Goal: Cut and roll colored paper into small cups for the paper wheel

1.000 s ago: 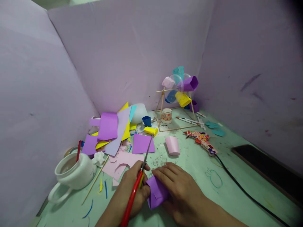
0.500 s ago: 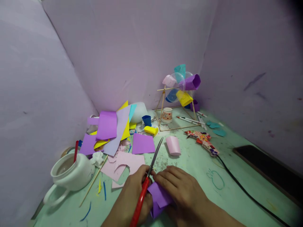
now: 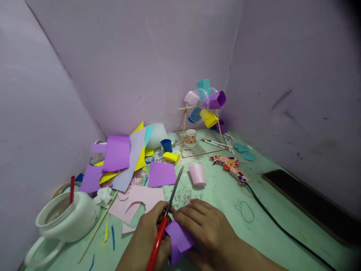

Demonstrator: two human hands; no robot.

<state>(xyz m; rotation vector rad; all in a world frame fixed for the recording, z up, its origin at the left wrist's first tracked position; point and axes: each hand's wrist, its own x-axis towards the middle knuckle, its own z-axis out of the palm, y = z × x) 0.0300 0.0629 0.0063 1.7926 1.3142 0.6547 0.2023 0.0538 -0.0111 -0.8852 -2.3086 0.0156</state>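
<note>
- Swung leftward across the view since the earliest frame, with the head turned; brought the blade tips closer to the pink paper cup (image 3: 197, 174).
- Holding red-handled scissors (image 3: 162, 229) in the left hand (image 3: 146, 231), with fingers curled around, blades together and pointing far and slightly right.
- Keeping folded purple paper (image 3: 180, 238) at the near middle, between both hands, its left edge against the left fingers and its lower corner sticking out toward the near side.
- Pressing the paper's right side under the right hand (image 3: 205, 226), fingers laid close together; cannot tell the thumb's place beneath.
- Leaving bare green table (image 3: 216, 188) beyond the right hand, as far as the glue gun (image 3: 231, 165); trailing from that, a black cable (image 3: 272, 219) to the near right.
- Showing the long edge of a dark flat slab (image 3: 304, 203) at the far side of the cable.
- Lying just left of the blade tips: a flat purple piece (image 3: 161, 174), edges clear, with pink offcuts (image 3: 149, 195) nearer.
- Crowding the left side with a paper pile (image 3: 117, 154), a thin stick (image 3: 97, 227) and a white pot (image 3: 69, 218).
- Standing farther off, well apart from the hands: a stick frame (image 3: 184, 126) carrying colored paper cups (image 3: 209, 118).
</note>
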